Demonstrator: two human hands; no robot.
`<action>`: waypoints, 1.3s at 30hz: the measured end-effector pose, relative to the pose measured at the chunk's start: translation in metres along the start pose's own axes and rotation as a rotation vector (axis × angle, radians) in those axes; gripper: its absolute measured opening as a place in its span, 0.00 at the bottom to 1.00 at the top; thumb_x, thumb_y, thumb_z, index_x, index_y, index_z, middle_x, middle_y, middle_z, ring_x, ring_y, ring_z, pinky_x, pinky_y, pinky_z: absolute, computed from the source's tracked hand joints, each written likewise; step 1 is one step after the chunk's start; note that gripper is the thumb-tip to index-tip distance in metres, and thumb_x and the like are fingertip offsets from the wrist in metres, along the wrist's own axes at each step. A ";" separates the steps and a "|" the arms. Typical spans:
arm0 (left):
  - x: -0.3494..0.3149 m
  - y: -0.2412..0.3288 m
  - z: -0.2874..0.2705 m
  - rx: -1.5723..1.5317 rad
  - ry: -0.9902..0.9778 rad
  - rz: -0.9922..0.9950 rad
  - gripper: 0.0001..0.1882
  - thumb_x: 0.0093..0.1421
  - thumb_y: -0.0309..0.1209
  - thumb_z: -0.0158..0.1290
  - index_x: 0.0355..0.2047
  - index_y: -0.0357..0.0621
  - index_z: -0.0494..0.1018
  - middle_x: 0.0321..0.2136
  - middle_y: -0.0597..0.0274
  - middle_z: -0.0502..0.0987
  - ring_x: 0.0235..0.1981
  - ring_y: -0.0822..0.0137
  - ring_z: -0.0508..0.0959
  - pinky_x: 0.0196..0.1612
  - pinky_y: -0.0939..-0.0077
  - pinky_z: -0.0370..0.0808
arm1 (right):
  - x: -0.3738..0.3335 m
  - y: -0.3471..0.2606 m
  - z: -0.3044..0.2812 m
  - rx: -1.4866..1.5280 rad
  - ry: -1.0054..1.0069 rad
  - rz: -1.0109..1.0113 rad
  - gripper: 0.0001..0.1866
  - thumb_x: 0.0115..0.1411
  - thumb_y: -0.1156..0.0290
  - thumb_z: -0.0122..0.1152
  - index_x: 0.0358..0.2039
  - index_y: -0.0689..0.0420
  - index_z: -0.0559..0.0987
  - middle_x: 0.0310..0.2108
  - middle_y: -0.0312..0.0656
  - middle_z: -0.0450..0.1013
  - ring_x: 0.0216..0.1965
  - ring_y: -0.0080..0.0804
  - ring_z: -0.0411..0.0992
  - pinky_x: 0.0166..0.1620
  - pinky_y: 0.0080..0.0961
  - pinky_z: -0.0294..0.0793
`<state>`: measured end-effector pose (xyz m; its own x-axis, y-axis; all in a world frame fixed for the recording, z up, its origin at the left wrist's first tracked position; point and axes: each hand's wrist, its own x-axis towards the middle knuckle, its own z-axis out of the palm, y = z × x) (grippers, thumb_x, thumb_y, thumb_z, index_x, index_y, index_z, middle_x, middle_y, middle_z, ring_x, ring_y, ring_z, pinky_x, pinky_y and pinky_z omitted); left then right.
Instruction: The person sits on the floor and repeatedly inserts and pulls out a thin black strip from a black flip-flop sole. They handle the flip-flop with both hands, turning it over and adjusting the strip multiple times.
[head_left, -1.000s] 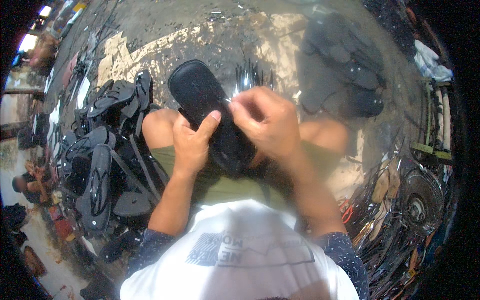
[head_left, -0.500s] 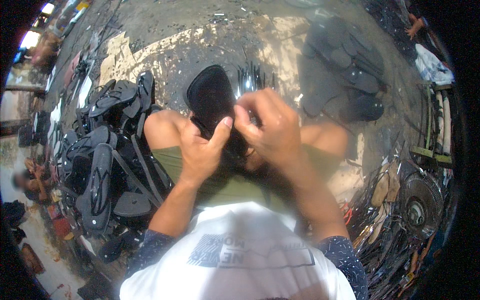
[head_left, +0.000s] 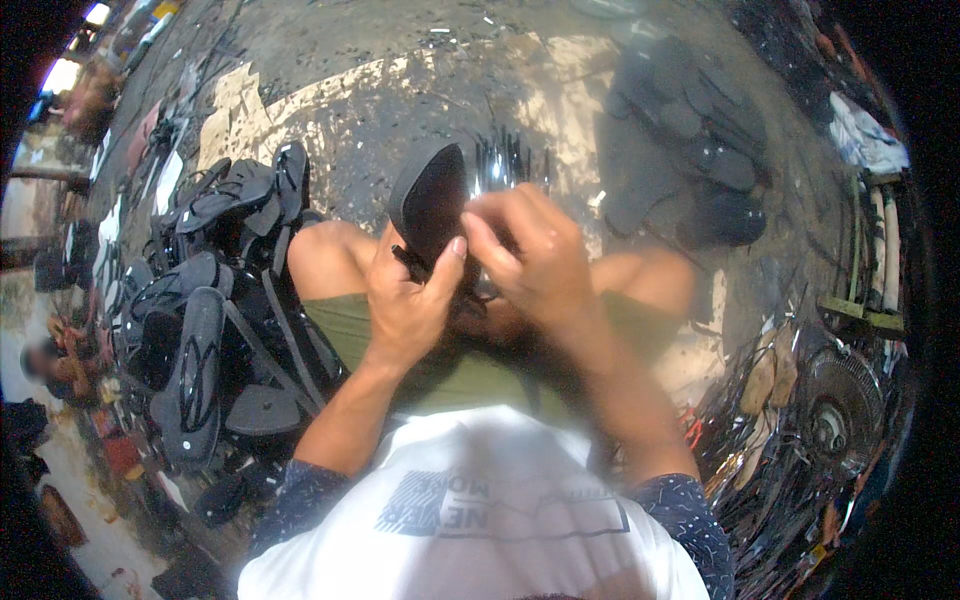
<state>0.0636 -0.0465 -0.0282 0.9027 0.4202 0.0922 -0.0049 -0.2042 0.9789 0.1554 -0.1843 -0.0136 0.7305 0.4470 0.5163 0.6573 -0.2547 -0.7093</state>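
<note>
Here we are, and your left hand (head_left: 412, 292) has a firm hold on the black sandal (head_left: 432, 200), thumb pressed on its near part and fingers wrapped around behind. Take the spot between your hands as the centre of the dial: the sandal's rounded end points to twelve, tilted up, just off at eleven o'clock and raised above your lap. In from the other side comes your right hand (head_left: 538, 255), thumb and fingers curled together right at the sandal's three o'clock edge; whether anything sits in that pinch, you cannot tell from here.

Straight up at twelve, just beyond your right knuckles, shiny dark strips (head_left: 505, 160) catch the light on the floor (head_left: 385, 55). Over at two o'clock, dark soles (head_left: 690, 115) lie spread in an overlapping group. Swing to nine and there's a crowded heap of black sandals (head_left: 230, 200), one flip-flop (head_left: 185, 425) lying lengthwise toward eight with its straps showing.

Down at four, the round fan (head_left: 840, 410) stands beside light brown pieces (head_left: 768, 380), with a tangle of dark strips (head_left: 745, 515) between four and five. Your olive shorts (head_left: 475, 385) fill six o'clock, right below your hands, your white shirt (head_left: 460, 560) nearer still.
</note>
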 end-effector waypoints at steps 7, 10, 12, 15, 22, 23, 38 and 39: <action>0.000 0.003 0.010 -0.012 0.069 -0.005 0.10 0.65 0.28 0.60 0.44 0.36 0.80 0.37 0.65 0.83 0.36 0.72 0.80 0.43 0.73 0.78 | -0.006 0.012 0.003 0.061 0.007 0.095 0.10 0.58 0.72 0.70 0.40 0.59 0.82 0.32 0.46 0.79 0.31 0.40 0.79 0.34 0.32 0.77; 0.005 0.002 0.006 -0.248 0.025 -0.138 0.11 0.66 0.29 0.60 0.46 0.36 0.78 0.38 0.64 0.82 0.38 0.71 0.80 0.45 0.73 0.77 | -0.010 0.006 -0.003 0.142 0.033 0.242 0.09 0.58 0.72 0.71 0.38 0.59 0.82 0.34 0.46 0.80 0.31 0.37 0.79 0.35 0.32 0.77; 0.004 0.000 0.011 -0.121 -0.001 -0.071 0.12 0.67 0.28 0.59 0.49 0.36 0.76 0.41 0.63 0.82 0.41 0.71 0.79 0.47 0.73 0.77 | -0.007 0.014 0.000 0.063 0.002 0.166 0.09 0.58 0.72 0.71 0.38 0.58 0.83 0.34 0.45 0.80 0.32 0.35 0.79 0.35 0.32 0.77; 0.003 -0.014 0.010 -0.108 -0.077 -0.033 0.30 0.67 0.24 0.54 0.67 0.38 0.56 0.53 0.53 0.75 0.50 0.65 0.76 0.54 0.70 0.75 | -0.006 0.010 -0.004 0.071 -0.028 0.130 0.09 0.58 0.71 0.70 0.36 0.61 0.81 0.33 0.47 0.78 0.35 0.42 0.78 0.38 0.36 0.77; 0.010 -0.012 -0.004 -0.056 -0.411 0.100 0.53 0.62 0.19 0.56 0.75 0.43 0.30 0.65 0.47 0.62 0.63 0.56 0.68 0.62 0.66 0.70 | -0.019 0.007 0.002 0.435 -0.208 0.456 0.10 0.64 0.66 0.65 0.39 0.60 0.78 0.30 0.42 0.77 0.33 0.29 0.76 0.37 0.29 0.75; 0.010 -0.008 -0.009 -0.116 -0.440 0.032 0.45 0.62 0.21 0.57 0.70 0.42 0.39 0.58 0.53 0.65 0.55 0.62 0.69 0.55 0.70 0.71 | -0.021 0.010 0.002 0.597 -0.150 0.531 0.09 0.66 0.68 0.63 0.41 0.59 0.76 0.30 0.38 0.76 0.32 0.24 0.76 0.35 0.24 0.75; -0.005 0.010 0.001 -0.032 -0.196 -0.077 0.17 0.68 0.23 0.53 0.57 0.33 0.69 0.43 0.61 0.78 0.42 0.73 0.78 0.46 0.77 0.76 | -0.014 -0.003 -0.006 -0.203 -0.096 -0.012 0.09 0.54 0.68 0.69 0.28 0.53 0.76 0.24 0.38 0.75 0.29 0.41 0.73 0.36 0.39 0.67; -0.006 0.009 0.003 0.008 -0.173 -0.010 0.15 0.68 0.24 0.53 0.54 0.32 0.70 0.41 0.61 0.79 0.40 0.72 0.78 0.44 0.77 0.77 | -0.014 -0.003 -0.006 -0.218 -0.099 -0.021 0.09 0.54 0.68 0.69 0.28 0.53 0.76 0.24 0.38 0.75 0.29 0.41 0.73 0.36 0.39 0.67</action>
<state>0.0592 -0.0536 -0.0204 0.9633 0.2641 0.0490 0.0073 -0.2082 0.9781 0.1442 -0.1949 -0.0164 0.7012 0.5335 0.4729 0.7048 -0.4188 -0.5726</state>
